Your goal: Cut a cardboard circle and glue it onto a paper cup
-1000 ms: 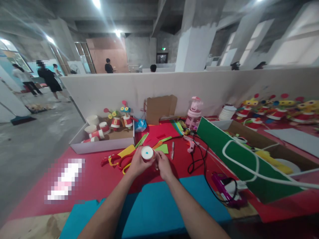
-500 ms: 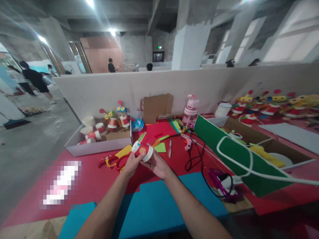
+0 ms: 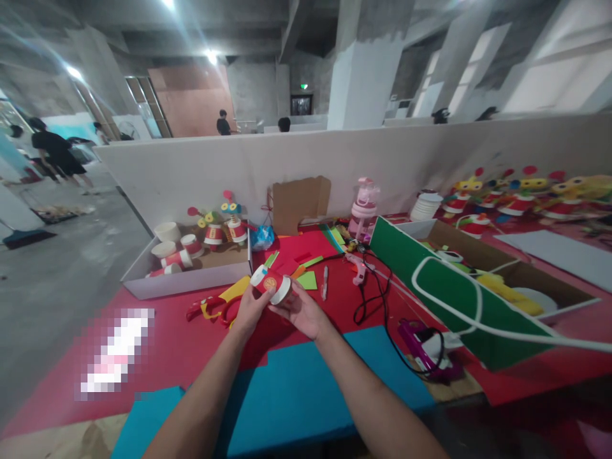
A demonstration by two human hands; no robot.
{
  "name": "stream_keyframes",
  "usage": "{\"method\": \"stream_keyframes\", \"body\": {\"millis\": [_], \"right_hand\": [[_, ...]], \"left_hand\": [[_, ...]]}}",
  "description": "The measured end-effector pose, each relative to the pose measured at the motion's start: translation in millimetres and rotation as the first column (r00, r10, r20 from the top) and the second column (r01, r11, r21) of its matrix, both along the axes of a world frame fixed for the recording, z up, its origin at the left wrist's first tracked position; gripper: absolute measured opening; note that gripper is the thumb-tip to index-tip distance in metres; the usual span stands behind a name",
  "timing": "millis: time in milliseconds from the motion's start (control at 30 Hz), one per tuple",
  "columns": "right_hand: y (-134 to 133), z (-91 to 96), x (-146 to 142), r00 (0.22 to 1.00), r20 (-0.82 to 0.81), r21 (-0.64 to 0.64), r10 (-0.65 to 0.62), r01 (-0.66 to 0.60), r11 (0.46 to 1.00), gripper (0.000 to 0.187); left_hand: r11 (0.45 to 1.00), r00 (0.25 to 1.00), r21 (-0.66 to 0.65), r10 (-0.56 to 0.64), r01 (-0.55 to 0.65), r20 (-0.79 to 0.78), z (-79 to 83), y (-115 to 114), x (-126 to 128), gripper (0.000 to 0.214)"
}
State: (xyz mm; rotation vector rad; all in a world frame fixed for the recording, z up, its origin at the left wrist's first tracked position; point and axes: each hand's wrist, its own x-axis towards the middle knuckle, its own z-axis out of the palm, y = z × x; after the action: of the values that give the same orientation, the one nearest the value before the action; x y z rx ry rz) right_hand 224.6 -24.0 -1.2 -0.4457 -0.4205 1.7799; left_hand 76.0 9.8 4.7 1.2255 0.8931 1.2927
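A white paper cup (image 3: 270, 284) with a red band and a gold round emblem lies tilted on its side between my two hands, above the red table cover. My left hand (image 3: 252, 310) grips its near side, thumb pressed on the band. My right hand (image 3: 302, 311) closes on the wide rim from the right; some of its fingers are hidden behind the cup. Just left of my hands are red-handled scissors (image 3: 201, 308) and a yellow strip (image 3: 238, 289). Beyond the cup lie green paper pieces (image 3: 307, 280) and a white pen (image 3: 325, 283).
A shallow box (image 3: 191, 282) at the left holds cups and two cup figures. On the right stand a pink glue gun (image 3: 356, 268) with black cable, a green-sided box (image 3: 421, 280), a purple power strip (image 3: 428, 350) and a pink bottle (image 3: 363, 207). Blue sheets (image 3: 306, 395) cover the near edge.
Both hands still hold the cup, which sits slightly further left and higher in view. The whole scene has shifted a little with the camera.
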Motion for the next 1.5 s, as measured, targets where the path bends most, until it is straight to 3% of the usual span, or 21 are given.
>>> {"method": "stream_keyframes", "body": {"millis": [167, 367, 800, 1100, 1333, 1500], "right_hand": [[-3, 7.0, -1, 1.0, 0.002, -0.046, 0.012, -0.012, 0.999, 0.021], [-3, 7.7, -2, 1.0, 0.022, -0.039, -0.011, 0.012, 0.999, 0.02], [-6, 4.2, 1, 1.0, 0.014, 0.106, 0.017, -0.019, 0.994, 0.042], [-12, 11.1, 0, 0.993, 0.112, 0.199, -0.04, 0.018, 0.98, 0.05], [-18, 20.7, 1, 0.957, 0.265, 0.294, -0.121, 0.04, 0.955, 0.056], [-19, 21.6, 0, 0.954, 0.27, 0.298, -0.128, 0.044, 0.953, 0.052]], "left_hand": [[1.0, 0.999, 0.016, -0.004, 0.005, -0.053, 1.8, 0, -3, 0.055], [1.0, 0.999, -0.01, -0.025, 0.025, -0.031, 5.7, -2, -4, 0.055], [0.999, 0.999, -0.005, -0.043, 0.042, -0.01, 11.3, -6, -4, 0.056], [0.994, 0.996, -0.07, -0.086, 0.086, 0.014, 25.6, -11, -6, 0.054], [0.978, 0.979, -0.046, -0.205, 0.206, 0.01, 18.9, -6, -22, 0.053], [0.973, 0.975, -0.06, -0.224, 0.224, 0.012, 16.1, -4, -26, 0.052]]}}
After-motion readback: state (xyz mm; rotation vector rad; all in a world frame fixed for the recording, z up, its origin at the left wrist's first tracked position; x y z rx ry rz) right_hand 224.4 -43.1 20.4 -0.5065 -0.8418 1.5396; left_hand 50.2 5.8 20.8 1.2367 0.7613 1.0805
